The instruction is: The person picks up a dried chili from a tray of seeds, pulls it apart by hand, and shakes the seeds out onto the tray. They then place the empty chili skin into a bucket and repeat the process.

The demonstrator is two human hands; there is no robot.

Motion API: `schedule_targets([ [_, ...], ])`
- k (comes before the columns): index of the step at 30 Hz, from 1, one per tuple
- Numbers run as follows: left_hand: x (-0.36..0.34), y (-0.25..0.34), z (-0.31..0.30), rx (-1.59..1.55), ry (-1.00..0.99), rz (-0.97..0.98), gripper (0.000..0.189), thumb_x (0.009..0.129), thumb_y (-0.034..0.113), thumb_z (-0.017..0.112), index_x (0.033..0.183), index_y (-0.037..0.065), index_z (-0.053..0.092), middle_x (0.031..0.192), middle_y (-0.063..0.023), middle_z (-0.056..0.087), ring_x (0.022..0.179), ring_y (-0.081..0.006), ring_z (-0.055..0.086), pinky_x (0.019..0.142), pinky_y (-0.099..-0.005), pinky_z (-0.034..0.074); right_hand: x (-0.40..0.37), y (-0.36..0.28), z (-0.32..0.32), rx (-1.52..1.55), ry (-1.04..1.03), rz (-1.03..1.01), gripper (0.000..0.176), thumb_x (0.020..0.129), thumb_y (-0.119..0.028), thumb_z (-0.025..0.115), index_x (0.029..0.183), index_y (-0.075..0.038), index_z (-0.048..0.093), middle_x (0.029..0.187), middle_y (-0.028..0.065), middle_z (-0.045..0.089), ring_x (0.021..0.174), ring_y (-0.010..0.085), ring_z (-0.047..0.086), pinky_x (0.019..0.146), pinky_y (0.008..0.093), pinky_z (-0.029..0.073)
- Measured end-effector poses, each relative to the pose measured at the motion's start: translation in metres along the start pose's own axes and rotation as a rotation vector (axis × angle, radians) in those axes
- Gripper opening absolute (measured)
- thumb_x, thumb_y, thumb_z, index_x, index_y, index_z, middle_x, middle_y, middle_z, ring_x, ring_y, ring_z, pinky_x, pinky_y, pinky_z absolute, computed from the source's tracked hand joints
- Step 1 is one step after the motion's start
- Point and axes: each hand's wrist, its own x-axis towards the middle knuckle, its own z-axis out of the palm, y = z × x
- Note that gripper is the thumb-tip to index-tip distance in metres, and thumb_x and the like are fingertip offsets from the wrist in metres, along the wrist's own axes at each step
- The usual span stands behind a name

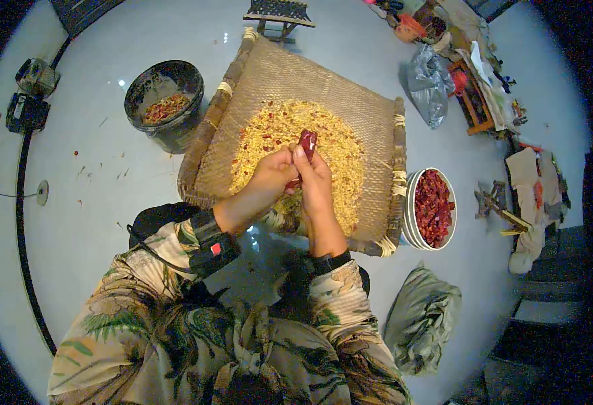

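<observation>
Over the woven tray my right hand [315, 183] is closed on a dark red dried chili pepper [308, 142], with the thumb pressed along it. Right beside it, my left hand [264, 181] has its fingers pinched at the same pepper; their tips are partly hidden. A bit of red also shows low between the two hands. Below them, the wide woven bamboo tray [290, 71] with wooden side poles carries a spread of yellow chili seeds [340, 145] mixed with red skin pieces.
To the right stands a white bucket [410, 214] filled with dried red chilies [433, 208]. A black bucket [134, 111] with chili scraps is on the left. A crumpled green sack [423, 317] lies at lower right, and a small stool [279, 12] stands beyond the tray.
</observation>
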Motion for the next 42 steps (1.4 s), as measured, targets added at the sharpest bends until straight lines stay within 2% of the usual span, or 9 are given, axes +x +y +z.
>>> schedule_targets([
  [8, -0.007, -0.007, -0.004, -0.008, -0.009, -0.071, 0.009, 0.089, 0.011, 0.049, 0.085, 0.008, 0.057, 0.07, 0.003, 0.055, 0.056, -0.0057, 0.048, 0.049, -0.0204, 0.039, -0.009, 0.001, 0.001, -0.158, 0.081, 0.036, 0.028, 0.088, -0.032, 0.056, 0.092, -0.005, 0.061, 0.076, 0.0015, 0.059, 0.066, 0.0104, 0.052, 0.055, 0.0258, 0.044],
  [11, -0.001, -0.026, -0.014, 0.075, -0.046, -0.117, 0.011, 0.086, 0.019, 0.058, 0.09, 0.009, 0.057, 0.077, 0.001, 0.059, 0.068, -0.0085, 0.055, 0.061, -0.0223, 0.046, -0.004, 0.013, -0.008, -0.263, 0.112, 0.023, 0.032, 0.087, -0.034, 0.056, 0.096, -0.005, 0.062, 0.079, 0.0022, 0.059, 0.066, 0.0106, 0.053, 0.053, 0.0241, 0.043],
  [15, 0.0, -0.041, -0.003, 0.1, 0.044, 0.193, 0.017, 0.09, 0.015, 0.051, 0.083, 0.0, 0.057, 0.075, -0.0041, 0.06, 0.064, -0.0128, 0.055, 0.058, -0.0273, 0.046, -0.002, 0.009, -0.015, -0.218, 0.172, -0.033, 0.029, 0.086, -0.032, 0.057, 0.098, -0.006, 0.062, 0.08, 0.0005, 0.059, 0.065, 0.0089, 0.052, 0.051, 0.0211, 0.039],
  [18, -0.002, -0.036, 0.001, 0.084, 0.059, 0.227, 0.011, 0.084, 0.01, 0.053, 0.084, 0.003, 0.061, 0.07, -0.0051, 0.062, 0.062, -0.0145, 0.056, 0.056, -0.0297, 0.046, 0.015, 0.023, -0.048, -0.279, 0.211, 0.007, 0.054, 0.085, -0.038, 0.057, 0.131, -0.012, 0.043, 0.097, 0.0054, 0.061, 0.069, 0.015, 0.057, 0.056, 0.0253, 0.047],
  [25, -0.029, 0.026, 0.016, 0.45, 0.045, 0.419, 0.015, 0.071, 0.012, 0.056, 0.08, 0.004, 0.065, 0.068, -0.0144, 0.062, 0.062, -0.0271, 0.06, 0.054, -0.0386, 0.046, -0.029, -0.009, -0.022, -0.166, 0.049, -0.228, 0.036, 0.087, -0.025, 0.056, 0.114, -0.004, 0.049, 0.096, 0.0044, 0.056, 0.083, 0.015, 0.056, 0.069, 0.0279, 0.047],
  [31, 0.018, -0.037, -0.005, 0.883, 0.118, 0.796, 0.042, 0.064, 0.018, 0.058, 0.095, -0.01, 0.054, 0.083, -0.0252, 0.058, 0.081, -0.0353, 0.059, 0.067, -0.039, 0.046, -0.034, 0.01, -0.021, -0.32, 0.134, -0.197, 0.036, 0.087, -0.025, 0.056, 0.115, -0.004, 0.048, 0.098, 0.005, 0.056, 0.085, 0.0157, 0.055, 0.071, 0.0285, 0.047],
  [37, 0.01, -0.026, 0.004, 0.567, 0.321, 0.315, 0.055, 0.062, 0.021, 0.057, 0.11, -0.006, 0.048, 0.098, -0.0203, 0.056, 0.096, -0.035, 0.054, 0.085, -0.0426, 0.041, -0.041, 0.032, -0.008, -0.436, 0.17, -0.15, 0.036, 0.087, -0.025, 0.056, 0.115, -0.004, 0.048, 0.1, 0.0055, 0.055, 0.087, 0.0163, 0.055, 0.072, 0.0291, 0.047],
  [40, 0.021, -0.03, 0.008, 0.637, 0.382, 0.299, 0.053, 0.062, 0.024, 0.057, 0.107, -0.004, 0.052, 0.101, -0.0204, 0.055, 0.099, -0.0355, 0.052, 0.086, -0.0463, 0.039, -0.043, 0.035, -0.003, -0.474, 0.192, -0.145, 0.036, 0.087, -0.025, 0.056, 0.115, -0.004, 0.048, 0.101, 0.0058, 0.055, 0.088, 0.0166, 0.055, 0.073, 0.0294, 0.047],
  [42, 0.09, -0.096, 0.038, 0.753, 0.508, 0.39, 0.051, 0.062, 0.026, 0.057, 0.104, -0.003, 0.056, 0.102, -0.0207, 0.055, 0.1, -0.0358, 0.052, 0.086, -0.0488, 0.039, -0.041, 0.035, -0.002, -0.495, 0.209, -0.139, 0.036, 0.087, -0.025, 0.056, 0.115, -0.004, 0.048, 0.102, 0.006, 0.055, 0.089, 0.0168, 0.055, 0.073, 0.0296, 0.047],
])
